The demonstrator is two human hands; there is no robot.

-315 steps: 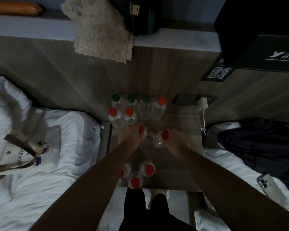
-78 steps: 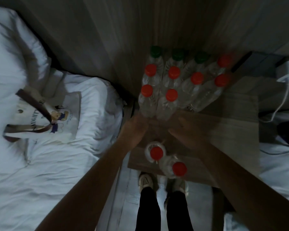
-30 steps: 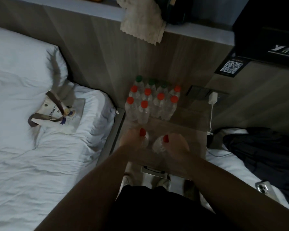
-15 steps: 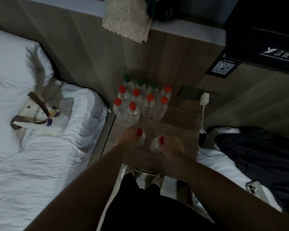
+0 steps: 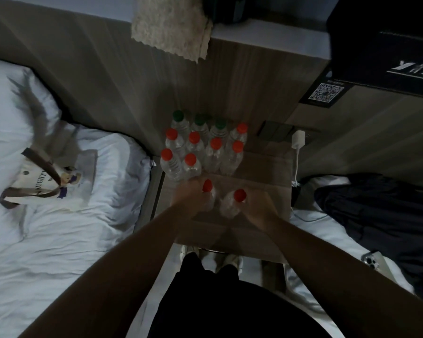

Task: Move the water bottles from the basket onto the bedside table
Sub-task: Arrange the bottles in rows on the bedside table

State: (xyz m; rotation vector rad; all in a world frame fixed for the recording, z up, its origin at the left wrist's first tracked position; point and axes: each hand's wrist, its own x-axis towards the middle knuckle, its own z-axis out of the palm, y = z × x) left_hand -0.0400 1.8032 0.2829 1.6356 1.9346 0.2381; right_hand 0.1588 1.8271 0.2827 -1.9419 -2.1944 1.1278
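Note:
Several clear water bottles point(image 5: 200, 147) with red and green caps stand in rows at the back left of the wooden bedside table point(image 5: 261, 181), against the headboard wall. My left hand point(image 5: 188, 196) grips a red-capped bottle point(image 5: 209, 193) just in front of those rows. My right hand point(image 5: 259, 208) grips another red-capped bottle point(image 5: 232, 201) beside it. Both held bottles are over the middle of the table top. The basket is hidden from view.
A white bed with a tote bag point(image 5: 47, 181) lies to the left. A white charger point(image 5: 298, 140) with a hanging cable is plugged in at the table's right. A dark garment point(image 5: 381, 215) and a phone point(image 5: 374, 262) lie on the right bed. A towel point(image 5: 171, 28) hangs above.
Since half a second ago both hands, each with a bottle, have edged forward toward the standing rows. The view has shifted slightly.

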